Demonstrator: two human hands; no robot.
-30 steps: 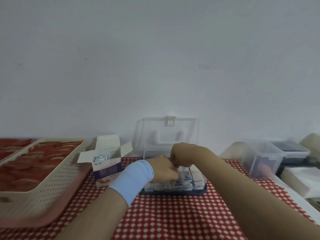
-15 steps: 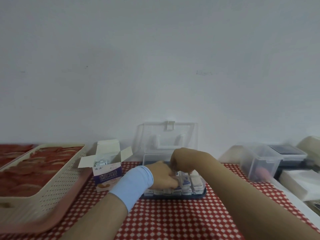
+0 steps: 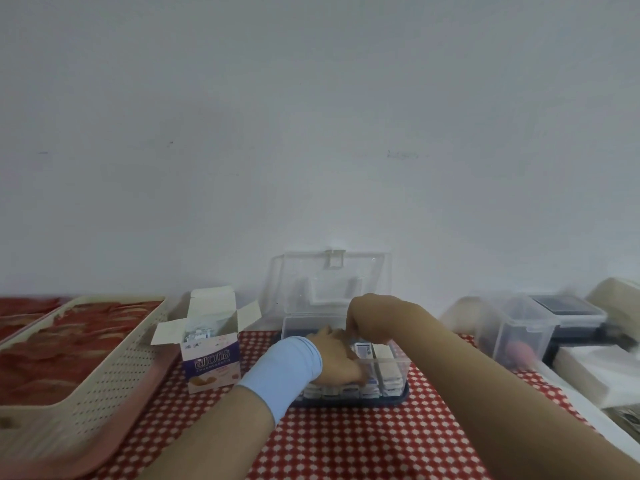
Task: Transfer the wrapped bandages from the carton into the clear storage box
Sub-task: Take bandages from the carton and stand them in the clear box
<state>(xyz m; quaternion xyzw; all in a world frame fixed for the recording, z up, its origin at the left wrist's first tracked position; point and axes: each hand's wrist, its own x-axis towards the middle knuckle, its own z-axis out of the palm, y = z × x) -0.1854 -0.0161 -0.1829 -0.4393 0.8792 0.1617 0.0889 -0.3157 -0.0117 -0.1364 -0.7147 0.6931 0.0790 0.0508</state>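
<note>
Both of your hands are down inside the clear storage box (image 3: 398,367), and the next move turns on the carton (image 3: 211,355), which stands just to the left of your left hand (image 3: 337,360), so that hand is the nearer one for the next fetch. Your left hand, with a pale blue wristband (image 3: 284,370) on the wrist, lies palm down with fingers curled onto the wrapped bandages (image 3: 384,372) already standing in rows in the box; whether it is pinching one or only pressing the rows together I cannot tell. Your right hand (image 3: 372,315) hovers above and just behind the left, fingers bent down and bunched at the tips over the same rows, and what it holds, if anything, is hidden. The carton stands upright, flaps splayed open, with more wrapped pieces showing in its mouth, so the task looks partly done. The box runs long side left to right, its lid (image 3: 332,278) tipped up behind your hands, leaving the top open. To the left of the carton a perforated basket (image 3: 104,375) crowds the worktop (image 3: 363,445); the strip between carton and box is narrow but free.
</note>
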